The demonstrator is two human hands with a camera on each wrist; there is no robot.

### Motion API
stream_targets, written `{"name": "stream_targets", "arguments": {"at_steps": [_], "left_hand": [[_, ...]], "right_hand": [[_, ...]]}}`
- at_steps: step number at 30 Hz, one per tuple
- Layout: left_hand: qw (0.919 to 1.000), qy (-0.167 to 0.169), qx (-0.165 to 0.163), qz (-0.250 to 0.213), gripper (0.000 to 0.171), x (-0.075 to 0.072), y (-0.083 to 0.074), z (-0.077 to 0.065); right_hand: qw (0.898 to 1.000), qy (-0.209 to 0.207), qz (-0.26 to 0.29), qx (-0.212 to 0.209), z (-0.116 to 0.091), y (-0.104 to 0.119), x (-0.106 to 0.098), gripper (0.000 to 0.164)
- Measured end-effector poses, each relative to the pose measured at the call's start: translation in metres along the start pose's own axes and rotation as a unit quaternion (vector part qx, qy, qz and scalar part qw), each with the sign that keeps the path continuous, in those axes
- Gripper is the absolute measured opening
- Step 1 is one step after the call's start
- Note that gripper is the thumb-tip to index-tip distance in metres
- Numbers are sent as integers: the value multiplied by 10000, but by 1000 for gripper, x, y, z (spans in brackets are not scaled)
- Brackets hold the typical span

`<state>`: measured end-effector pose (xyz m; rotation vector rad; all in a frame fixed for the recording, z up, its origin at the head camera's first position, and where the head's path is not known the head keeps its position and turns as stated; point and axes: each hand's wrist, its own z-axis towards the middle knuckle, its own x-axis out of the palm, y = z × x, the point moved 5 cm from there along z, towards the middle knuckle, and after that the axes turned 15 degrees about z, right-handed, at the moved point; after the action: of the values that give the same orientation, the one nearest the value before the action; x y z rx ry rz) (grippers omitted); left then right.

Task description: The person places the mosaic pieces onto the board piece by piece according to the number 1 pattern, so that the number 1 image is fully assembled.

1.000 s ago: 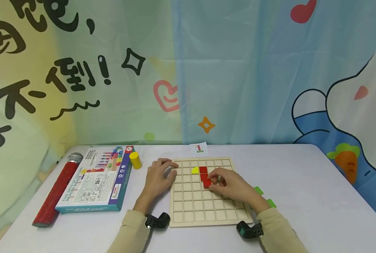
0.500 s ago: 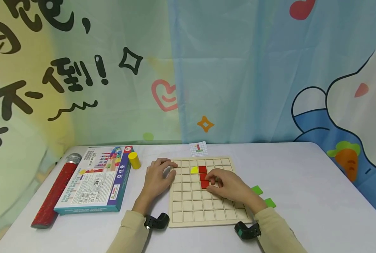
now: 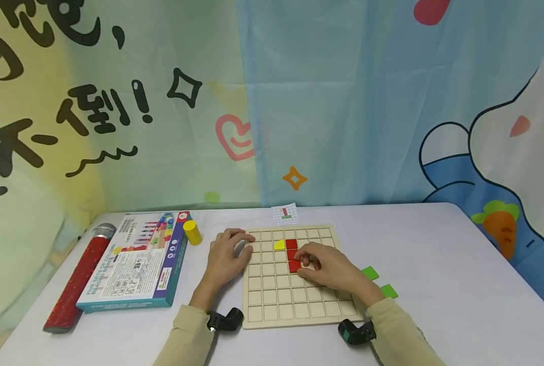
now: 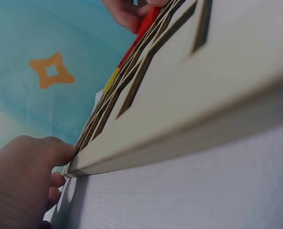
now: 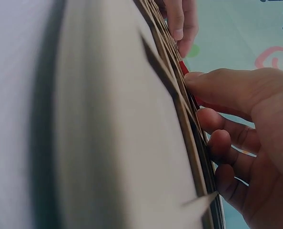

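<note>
A square wooden grid board [image 3: 299, 310] lies flat on the table. Three red square tiles [image 3: 291, 244] form a column in its upper middle, with a yellow tile [image 3: 279, 245] left of the top one. My right hand [image 3: 331, 267] is over the board, thumb and curled fingertips pinching at the lower red tiles; in the right wrist view red shows between thumb [image 5: 222, 90] and forefinger. My left hand [image 3: 226, 256] holds the board's upper left edge, thumb and forefinger on its rim, as the left wrist view also shows [image 4: 67, 162].
Two green tiles [image 3: 389, 291] lie right of the board, near the right forearm. A small pattern card [image 3: 285, 214] is behind the board. To the left are a yellow cylinder [image 3: 192, 232], a flat printed box [image 3: 130, 264] and a red tube with a silver end [image 3: 80, 284].
The right hand's fingers shift slightly at the lowest red tile, which now lines up straighter under the other two. The left hand stays at the board's edge.
</note>
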<state>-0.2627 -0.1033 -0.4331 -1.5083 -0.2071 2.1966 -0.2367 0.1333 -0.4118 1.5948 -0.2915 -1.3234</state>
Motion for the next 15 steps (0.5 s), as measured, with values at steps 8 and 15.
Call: {"name": "stream_targets", "arguments": {"at_steps": [8,15], "left_hand": [[10000,2,-3,-19,17,0,0,0],[10000,0,-1,-29,17,1,1,0]], "right_hand": [[10000,-34,-6,-60,-1,2,0,21],[9999,-9,136,24,-2,3,-2,15]]}}
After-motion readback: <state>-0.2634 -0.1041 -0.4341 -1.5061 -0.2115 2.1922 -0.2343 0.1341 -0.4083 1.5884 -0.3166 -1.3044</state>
